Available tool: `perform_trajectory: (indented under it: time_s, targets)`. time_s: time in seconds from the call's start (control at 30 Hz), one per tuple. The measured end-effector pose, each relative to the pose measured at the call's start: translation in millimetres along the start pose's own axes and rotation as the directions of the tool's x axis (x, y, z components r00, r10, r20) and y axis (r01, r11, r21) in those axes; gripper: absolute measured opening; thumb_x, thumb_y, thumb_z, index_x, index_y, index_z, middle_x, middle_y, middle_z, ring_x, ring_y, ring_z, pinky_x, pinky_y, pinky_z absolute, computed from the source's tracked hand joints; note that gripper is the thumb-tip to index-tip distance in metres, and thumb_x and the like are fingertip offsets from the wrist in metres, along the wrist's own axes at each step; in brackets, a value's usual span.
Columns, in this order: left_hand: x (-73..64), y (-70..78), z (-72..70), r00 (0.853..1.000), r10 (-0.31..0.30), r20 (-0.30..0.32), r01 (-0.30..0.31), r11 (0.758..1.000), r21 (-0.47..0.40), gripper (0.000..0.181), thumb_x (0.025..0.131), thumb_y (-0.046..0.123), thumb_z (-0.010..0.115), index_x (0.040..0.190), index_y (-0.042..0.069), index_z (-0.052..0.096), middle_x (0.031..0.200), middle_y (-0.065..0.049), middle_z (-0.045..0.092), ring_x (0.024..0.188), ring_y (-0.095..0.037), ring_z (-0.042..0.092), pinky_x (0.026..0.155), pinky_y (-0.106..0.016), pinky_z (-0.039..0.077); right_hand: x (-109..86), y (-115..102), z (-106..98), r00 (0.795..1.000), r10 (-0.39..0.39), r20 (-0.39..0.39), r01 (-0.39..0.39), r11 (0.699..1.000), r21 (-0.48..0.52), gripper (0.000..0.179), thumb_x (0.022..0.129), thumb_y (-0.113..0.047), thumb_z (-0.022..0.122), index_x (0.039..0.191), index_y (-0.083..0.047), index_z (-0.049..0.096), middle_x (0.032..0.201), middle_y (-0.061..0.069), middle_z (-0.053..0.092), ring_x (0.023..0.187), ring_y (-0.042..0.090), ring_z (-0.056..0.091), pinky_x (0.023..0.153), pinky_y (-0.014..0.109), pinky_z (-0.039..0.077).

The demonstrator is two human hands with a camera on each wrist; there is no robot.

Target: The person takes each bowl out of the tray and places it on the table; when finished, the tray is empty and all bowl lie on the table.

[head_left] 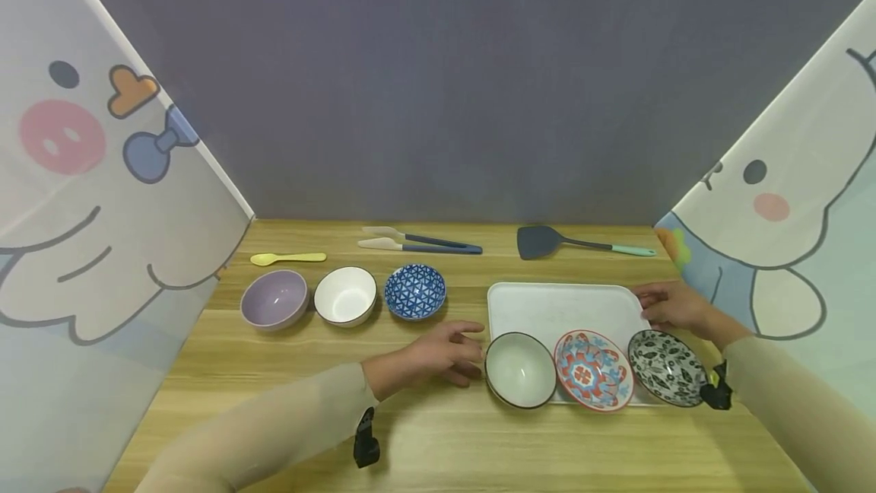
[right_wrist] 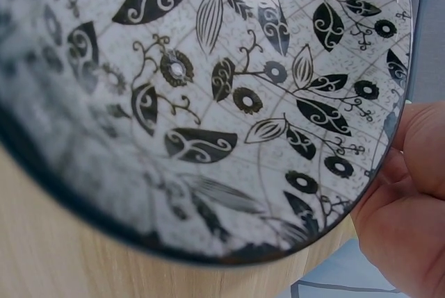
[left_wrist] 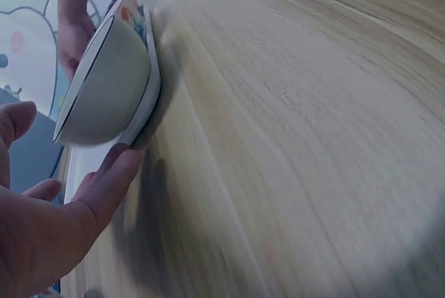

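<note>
A white rectangular tray (head_left: 568, 306) lies on the table with three bowls along its near side. A plain cream bowl (head_left: 520, 371) with a dark rim stands at the left, a red and blue patterned bowl (head_left: 594, 371) in the middle, a black and white leaf-patterned bowl (head_left: 667, 367) at the right. My left hand (head_left: 448, 352) is spread beside the tray's left edge, fingertips right at the rim below the cream bowl. At the far right corner my right hand (head_left: 674, 304) grips the tray's edge with bent fingers, partly hidden behind the leaf-patterned bowl in the right wrist view.
Left of the tray, a purple bowl (head_left: 275, 300), a white bowl (head_left: 345, 297) and a blue patterned bowl (head_left: 415, 292) form a row. Behind lie a yellow spoon (head_left: 289, 258), tongs (head_left: 424, 243) and a spatula (head_left: 582, 242). A grey wall (head_left: 438, 97) stands behind the table.
</note>
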State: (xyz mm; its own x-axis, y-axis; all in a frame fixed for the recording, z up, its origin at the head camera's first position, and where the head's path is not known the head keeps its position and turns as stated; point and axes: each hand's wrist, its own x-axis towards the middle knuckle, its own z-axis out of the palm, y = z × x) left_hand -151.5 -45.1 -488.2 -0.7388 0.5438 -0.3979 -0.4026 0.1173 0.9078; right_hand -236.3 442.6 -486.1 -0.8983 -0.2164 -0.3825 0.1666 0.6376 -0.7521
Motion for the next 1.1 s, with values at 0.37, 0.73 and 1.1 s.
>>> perform_trajectory:
  time_s: [0.37, 0.73, 1.1]
  targets:
    - [2.4, 0.8, 18.9, 1.0, -0.016, 0.022, 0.015, 0.999, 0.039, 0.067, 0.092, 0.01, 0.072, 0.153, 0.004, 0.045, 0.135, -0.019, 0.064, 0.101, -0.031, 0.073, 0.084, -0.054, 0.063, -4.5, -6, 0, 1.0, -0.026, 0.006, 0.026, 1.0, 0.002, 0.057, 0.094, 0.003, 0.065, 0.145, 0.016, 0.043, 0.12, 0.028, 0.063, 0.089, 0.02, 0.069, 0.072, 0.035, 0.064]
    - [-1.3, 1.5, 30.7, 1.0, -0.012, 0.001, 0.012, 1.0, 0.028, 0.058, 0.09, 0.002, 0.073, 0.145, 0.009, 0.056, 0.118, -0.014, 0.068, 0.09, -0.026, 0.073, 0.079, -0.052, 0.065, -3.6, -3, 1, 1.0, -0.012, -0.005, 0.012, 1.0, -0.001, 0.056, 0.095, 0.002, 0.066, 0.145, 0.015, 0.045, 0.122, 0.029, 0.062, 0.09, 0.019, 0.068, 0.072, 0.035, 0.064]
    - [-4.7, 3.1, 36.4, 0.997, -0.026, -0.066, 0.026, 1.0, -0.004, 0.059, 0.09, -0.005, 0.071, 0.146, 0.007, 0.056, 0.115, -0.017, 0.07, 0.086, -0.029, 0.074, 0.078, -0.051, 0.065, -3.8, -2, 2, 1.0, -0.02, -0.008, 0.02, 1.0, -0.001, 0.057, 0.094, 0.001, 0.067, 0.145, 0.014, 0.045, 0.121, 0.028, 0.061, 0.092, 0.02, 0.068, 0.074, 0.035, 0.064]
